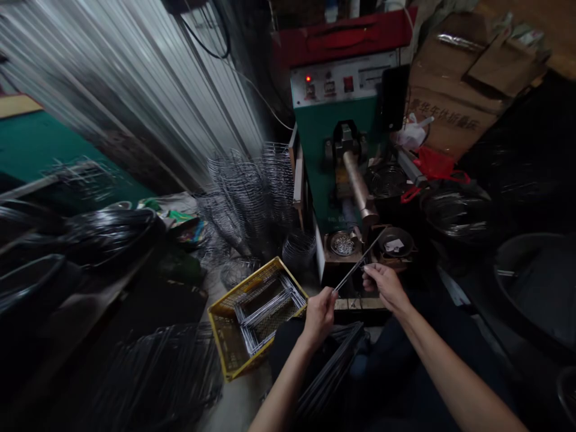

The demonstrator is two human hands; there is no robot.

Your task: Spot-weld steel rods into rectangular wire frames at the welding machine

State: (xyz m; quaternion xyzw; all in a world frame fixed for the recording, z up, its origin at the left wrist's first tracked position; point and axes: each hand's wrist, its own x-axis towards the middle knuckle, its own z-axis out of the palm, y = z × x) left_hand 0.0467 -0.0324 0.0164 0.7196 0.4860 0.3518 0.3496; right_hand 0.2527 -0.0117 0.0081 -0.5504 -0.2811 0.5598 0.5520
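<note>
A: Hands?

B: Left hand (pixel 320 315) closed, pinching the lower end of a wire (pixel 357 264). Right hand (pixel 387 289): thumb and fingers drawn close, just beside the wire; cannot tell whether they pinch anything.

A: Wire position?

B: Aslant in the air before the machine (pixel 315 135), upper end near the right dish (pixel 405 237).

A: Surroundings?

B: Left dish (pixel 332 246) contains small pieces (pixel 345 245). Red lamp (pixel 308 78) lit, near the panel's (pixel 324 77) upper left corner. Yellow crate (pixel 220 348) to the left of the left hand; frames (pixel 267 309) inside, reaching near its right corner. Loose frames (pixel 330 369) lie below the left hand.
</note>
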